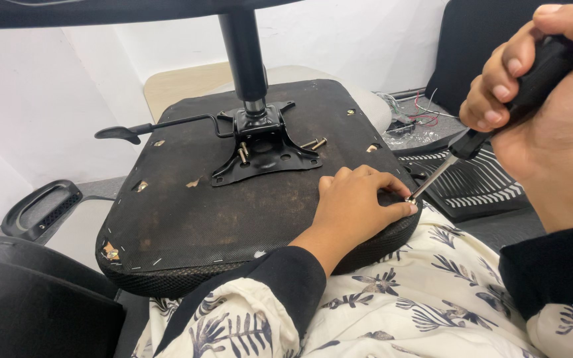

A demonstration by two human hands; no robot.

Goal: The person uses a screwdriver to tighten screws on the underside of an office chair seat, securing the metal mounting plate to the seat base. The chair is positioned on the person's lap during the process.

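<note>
An upturned office-chair seat (233, 219) lies across the person's lap, its black fabric underside facing up; a black metal mounting plate (263, 149) is fixed near the middle, with the gas-lift column (243, 53) rising from it and a height lever (147, 127) running out to the left; three loose bolts (314, 143) lie on and just beside the plate.

The right hand (538, 86) is clenched around the black handle of a screwdriver (499, 113), fingers wrapped over the top, thumb side towards the camera; the steel shaft slants down and to the left from this grip, and its tip meets a small screw (408, 199) at the right edge of the seat.

The left hand (359, 205) lies flat on the seat's underside, with thumb and forefinger pinched together on that screw, so the screw sits right at the fingertips of the left grip and well below the right hand, joined to it only by the shaft.

A black mesh chair back (479, 189) lies just beyond the seat's right edge; a tangle of coloured wires (412, 119) lies behind it; a black armrest (38, 209) lies on the floor at the left.
</note>
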